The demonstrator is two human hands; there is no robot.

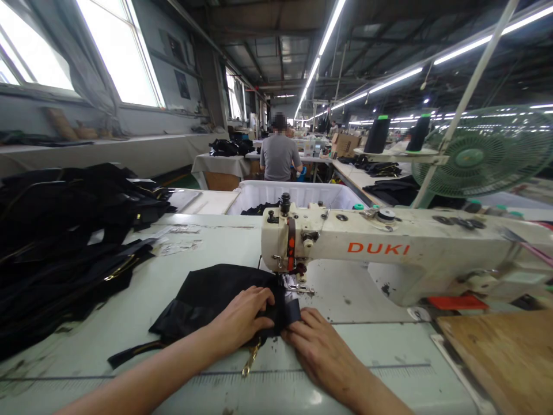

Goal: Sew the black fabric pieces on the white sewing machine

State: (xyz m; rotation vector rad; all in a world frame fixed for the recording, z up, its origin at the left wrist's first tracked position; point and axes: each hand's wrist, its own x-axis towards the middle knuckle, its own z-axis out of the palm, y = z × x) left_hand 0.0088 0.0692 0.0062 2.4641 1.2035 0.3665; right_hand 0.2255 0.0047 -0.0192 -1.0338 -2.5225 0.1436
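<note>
A black fabric piece (207,294) lies on the pale green sewing table (216,397), its far right edge at the needle area of a white sewing machine (328,239). On top of the fabric rests my left hand (248,314), fingers bent and pressing it down, thumb near the index finger. My right hand (311,340) has its fingers closed at the right edge of the fabric, beside a short dark strip (292,310). Gold zipper pulls (250,360) hang out below the fabric between my hands. What lies under my right fingertips is partly hidden.
Black fabric pieces with gold zippers (64,242) are heaped at the left. Behind the machine stands a white bin (302,190); a person in grey (280,154) sits beyond it. A wooden board (501,351), thread cones (377,135) and a green fan (475,153) are at the right.
</note>
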